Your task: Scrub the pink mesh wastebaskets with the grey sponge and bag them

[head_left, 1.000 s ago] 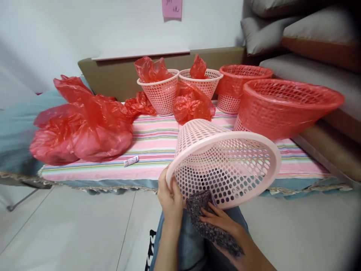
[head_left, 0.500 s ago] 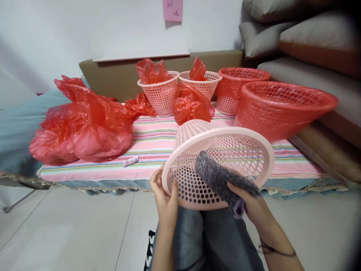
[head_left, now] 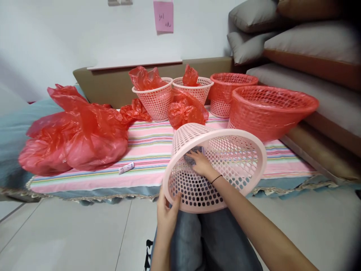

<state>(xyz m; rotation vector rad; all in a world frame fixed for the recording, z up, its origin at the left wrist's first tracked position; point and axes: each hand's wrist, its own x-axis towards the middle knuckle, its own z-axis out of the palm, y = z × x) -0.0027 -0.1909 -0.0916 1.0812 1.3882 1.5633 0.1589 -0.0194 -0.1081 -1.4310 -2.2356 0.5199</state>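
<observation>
Right hand (head_left: 200, 163) — inside basket rim (head_left: 262, 156)

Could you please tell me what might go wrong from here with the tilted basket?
The left hand grips the basket only at its rim, so pressure from the right hand inside might twist it loose.

The cloth lies against holed mesh and could snag.

The bundled red bag sits just beyond the basket, so a forward push might knock it.

Bags (head_left: 76, 139) lie left of the held basket (head_left: 197, 207), cushions (head_left: 310, 41) right.
</observation>
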